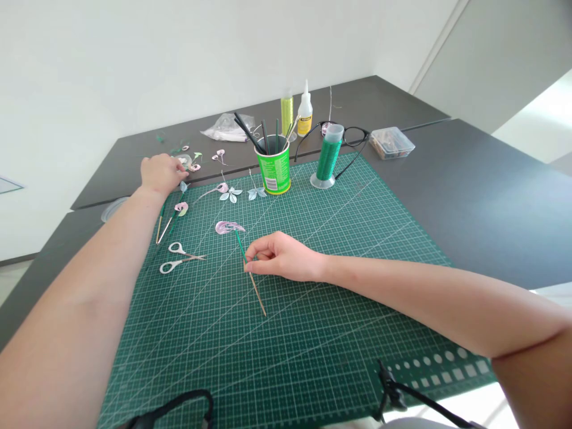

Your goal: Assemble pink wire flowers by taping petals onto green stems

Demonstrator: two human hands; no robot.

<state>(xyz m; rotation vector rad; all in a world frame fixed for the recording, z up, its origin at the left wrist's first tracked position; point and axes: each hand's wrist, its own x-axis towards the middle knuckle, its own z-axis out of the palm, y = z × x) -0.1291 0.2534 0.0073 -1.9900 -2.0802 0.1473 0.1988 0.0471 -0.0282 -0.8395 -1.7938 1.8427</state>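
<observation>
In the head view, my right hand (283, 257) pinches the stem of a pink-purple artificial flower (226, 227) over the cutting mat (313, 357). Green thread wraps the stem's upper part, and its bare gold-coloured end points toward me. My left hand (161, 173) reaches to the far left edge of the mat, by a small clear dish (185, 159). Its fingers are bent together and pointing down; whatever they hold is hidden. Close below that hand lies another stemmed pink flower (181, 208). White-handled scissors (177, 260) rest on the mat between my arms.
A green can (274, 170) of dark sticks stands at the mat's back, near a green thread spool (328, 158), black glasses (355, 137) and a glue bottle (305, 113). Pale blue leaves (231, 195) lie left of the can. A clear box (392, 143) sits at right.
</observation>
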